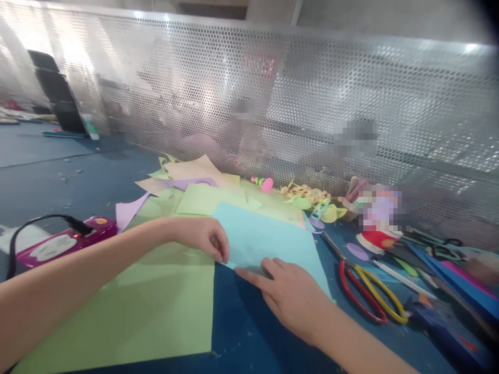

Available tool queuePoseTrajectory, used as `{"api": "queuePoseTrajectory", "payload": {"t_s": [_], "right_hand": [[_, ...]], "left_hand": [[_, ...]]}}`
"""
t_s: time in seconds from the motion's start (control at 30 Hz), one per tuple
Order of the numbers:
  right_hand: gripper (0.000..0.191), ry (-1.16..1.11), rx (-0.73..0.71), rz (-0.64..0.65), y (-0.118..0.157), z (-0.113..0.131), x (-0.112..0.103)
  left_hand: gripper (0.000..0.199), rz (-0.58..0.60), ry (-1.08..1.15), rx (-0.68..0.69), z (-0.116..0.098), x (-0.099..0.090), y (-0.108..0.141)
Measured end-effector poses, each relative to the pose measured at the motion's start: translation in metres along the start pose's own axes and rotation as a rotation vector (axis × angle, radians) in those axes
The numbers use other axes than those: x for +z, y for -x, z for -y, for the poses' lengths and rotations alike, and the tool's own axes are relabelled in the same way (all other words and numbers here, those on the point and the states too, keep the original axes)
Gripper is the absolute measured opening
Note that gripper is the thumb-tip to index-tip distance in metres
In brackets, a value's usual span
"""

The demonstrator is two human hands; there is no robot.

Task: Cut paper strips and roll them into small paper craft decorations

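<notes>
A light blue paper sheet [273, 236] lies in the middle, partly over green paper [167, 301]. My left hand [205, 239] is at its left front corner, thumb and fingers pinched on the paper's near edge. A narrow pale strip, perhaps a fold of that edge, runs between my two hands. My right hand [286, 293] rests on the near edge, its index finger stretched toward the left fingertips and the other fingers partly curled. The two hands do not touch.
Scissors [351, 280] with red and yellow handles lie right of the blue sheet, near a red and white cup [379, 240]. A magenta power strip [66, 241] with a black plug is at left. Paper scraps [195, 169] lie behind, before a perforated metal panel [187, 78].
</notes>
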State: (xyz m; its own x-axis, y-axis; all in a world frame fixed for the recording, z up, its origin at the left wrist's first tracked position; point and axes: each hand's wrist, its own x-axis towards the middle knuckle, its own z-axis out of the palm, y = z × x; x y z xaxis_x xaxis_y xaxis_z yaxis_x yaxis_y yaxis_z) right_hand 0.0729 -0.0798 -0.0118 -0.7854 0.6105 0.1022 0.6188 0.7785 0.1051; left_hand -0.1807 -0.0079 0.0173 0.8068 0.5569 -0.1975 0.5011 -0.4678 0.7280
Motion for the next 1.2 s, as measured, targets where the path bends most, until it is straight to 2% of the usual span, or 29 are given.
{"api": "queuePoseTrajectory", "payload": {"t_s": [0.13,0.3,0.5,0.67,0.87,1.03,1.2], "right_hand": [[0.052,-0.025,0.024,0.025,0.0,0.0,0.001],[0.051,-0.076,-0.005,0.024,-0.003,0.002,-0.002],[0.036,-0.173,-0.085,0.017,-0.015,0.01,-0.01],[0.045,-0.184,-0.105,0.034,-0.023,0.011,-0.007],[0.044,-0.188,-0.061,0.03,-0.025,0.011,-0.001],[0.04,-0.208,-0.059,0.022,-0.028,0.011,-0.002],[0.04,-0.183,-0.093,0.03,-0.036,0.011,-0.005]], "left_hand": [[0.021,0.022,-0.046,-0.045,0.003,-0.006,0.005],[0.017,0.033,-0.082,-0.059,0.005,-0.014,0.012],[0.013,0.02,-0.148,-0.081,0.005,-0.014,0.012],[0.013,0.02,-0.166,-0.081,0.006,-0.012,0.012],[0.012,0.028,-0.189,-0.079,0.008,-0.015,0.014],[0.016,0.082,-0.166,-0.078,0.005,-0.021,0.019],[0.015,0.055,-0.188,-0.101,0.006,-0.02,0.021]]}}
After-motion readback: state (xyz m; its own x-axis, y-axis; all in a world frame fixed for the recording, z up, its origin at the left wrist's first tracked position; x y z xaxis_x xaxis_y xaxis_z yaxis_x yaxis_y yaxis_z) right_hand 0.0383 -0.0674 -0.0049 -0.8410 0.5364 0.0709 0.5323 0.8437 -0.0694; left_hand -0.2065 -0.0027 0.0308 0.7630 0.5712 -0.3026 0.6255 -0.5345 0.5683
